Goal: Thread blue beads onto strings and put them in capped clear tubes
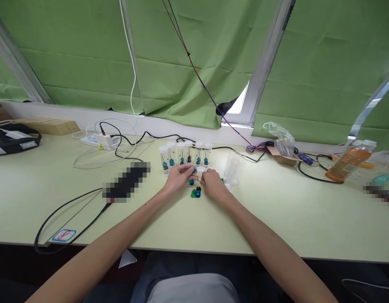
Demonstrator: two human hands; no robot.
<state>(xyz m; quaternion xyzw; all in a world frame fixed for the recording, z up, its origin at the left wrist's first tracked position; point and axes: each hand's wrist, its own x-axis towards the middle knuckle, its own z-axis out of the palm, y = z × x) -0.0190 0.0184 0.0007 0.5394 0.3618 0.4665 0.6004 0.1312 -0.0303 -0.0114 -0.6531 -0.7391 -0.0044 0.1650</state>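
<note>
My left hand is closed, its fingertips pinching a small shiny blue piece. Close by on the right, my right hand has its fingers curled together; whatever they hold is too small to make out. Just below the hands lie a loose blue piece, a green piece, another blue piece and a black piece. Behind them stands a row of several clear tubes with white caps, each with a small blue or dark piece inside. A bit of green shows beside my right hand.
Clear plastic tubes stand right of my right hand. A dark pixelated device with a black cable lies left. Along the wall are a power strip, an open cardboard box with a plastic bag, and a tilted orange bottle.
</note>
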